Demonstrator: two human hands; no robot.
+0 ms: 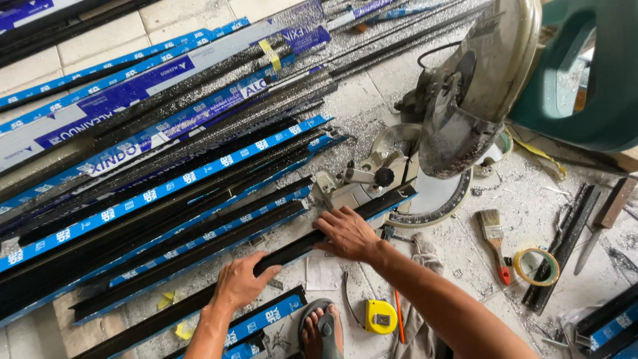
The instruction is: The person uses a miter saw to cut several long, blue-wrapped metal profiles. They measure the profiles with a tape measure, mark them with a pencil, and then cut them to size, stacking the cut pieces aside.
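The left hand (238, 282) grips the long black profile (292, 251) lying on the floor; the right hand (347, 234) presses flat on it near the mitre saw (465, 100); it should sit flush against the saw's fence (362, 183), fingers clear of the blade's path.

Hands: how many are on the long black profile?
2. The left hand grips the black profile lower down; the right hand presses flat on it near the miter saw. No others visible.
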